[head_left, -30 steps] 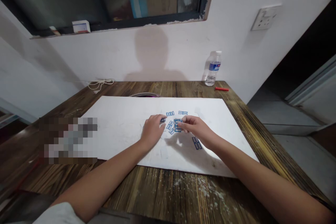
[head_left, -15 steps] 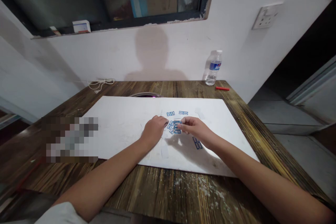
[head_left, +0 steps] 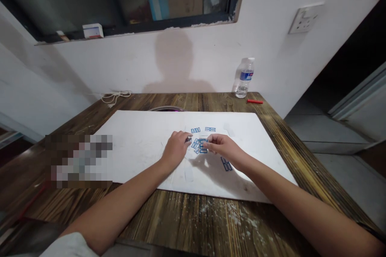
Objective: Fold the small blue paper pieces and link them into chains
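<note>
My right hand [head_left: 225, 146] pinches a flat blue-outlined piece [head_left: 203, 150] with bar-like sections between thumb and fingertips, just above a white board [head_left: 144, 136]. To its left, my left hand [head_left: 176, 147] is closed with the fingertips facing the piece. A small dark bit shows at those fingertips, too small to make out. Between the hands lie a few more blue-outlined strips [head_left: 196, 143]. Behind them are two similar pieces, one striped upright [head_left: 196, 130] and one in a grid [head_left: 210, 129]. Another blue-outlined piece [head_left: 226, 164] lies below my right hand, partly in shadow.
The board rests on a dark wooden table [head_left: 169, 217]. At the back stand a water bottle [head_left: 245, 78] and a red stick-like object [head_left: 255, 101]. A white cable [head_left: 116, 97] lies back left. A round rim [head_left: 165, 109] shows behind the board. Something at left is pixelated.
My left hand's fingers have shifted slightly, and the thumb and fingertips are a little further apart. My right hand keeps its pinch in nearly the same place.
</note>
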Demonstrator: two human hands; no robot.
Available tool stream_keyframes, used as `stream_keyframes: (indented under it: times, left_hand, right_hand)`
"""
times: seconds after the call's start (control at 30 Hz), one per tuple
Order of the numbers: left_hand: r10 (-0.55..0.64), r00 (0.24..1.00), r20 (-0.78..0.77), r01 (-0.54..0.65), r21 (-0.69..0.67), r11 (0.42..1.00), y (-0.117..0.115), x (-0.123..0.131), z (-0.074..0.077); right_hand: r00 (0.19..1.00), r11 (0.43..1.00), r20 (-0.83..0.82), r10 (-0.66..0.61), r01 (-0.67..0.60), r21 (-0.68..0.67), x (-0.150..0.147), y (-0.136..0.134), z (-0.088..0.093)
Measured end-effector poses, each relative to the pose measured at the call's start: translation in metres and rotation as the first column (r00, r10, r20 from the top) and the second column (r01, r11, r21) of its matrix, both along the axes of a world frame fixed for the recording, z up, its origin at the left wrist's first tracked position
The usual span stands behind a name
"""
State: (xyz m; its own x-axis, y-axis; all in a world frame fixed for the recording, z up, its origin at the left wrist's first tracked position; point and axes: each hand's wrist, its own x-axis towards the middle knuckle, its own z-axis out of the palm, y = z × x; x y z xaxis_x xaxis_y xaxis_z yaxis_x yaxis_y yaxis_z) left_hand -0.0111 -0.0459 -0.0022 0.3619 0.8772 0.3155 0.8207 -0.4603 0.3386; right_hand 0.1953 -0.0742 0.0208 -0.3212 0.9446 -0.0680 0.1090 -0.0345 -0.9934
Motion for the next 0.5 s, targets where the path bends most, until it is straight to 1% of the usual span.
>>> stream_keyframes:
  times: [0.07,0.17,0.23,0.5]
  left_hand:
    - [0.022,1.0,-0.008,-0.022,0.006,1.0,-0.0003,-0.0002,0.0005]
    - [0.087,0.995,-0.053,-0.086,0.02,0.996,-0.0006,-0.0006,0.0008]
    - [0.115,0.99,-0.084,-0.115,0.003,0.993,-0.0004,-0.0009,0.0004]
    - [0.099,0.993,-0.066,-0.103,-0.062,0.993,0.0012,-0.0001,0.001]
  right_hand:
    - [1.0,1.0,-0.002,-0.002,0.002,-0.001,-0.0002,0.0004,-0.0002]
    - [1.0,1.0,-0.004,-0.006,0.006,-0.007,-0.0003,-0.0002,0.0002]
    - [1.0,1.0,-0.001,-0.005,0.005,-0.008,-0.0001,-0.0009,0.0006]
    - [1.0,1.0,0.007,0.001,-0.001,0.025,0.0001,-0.0009,-0.0025]
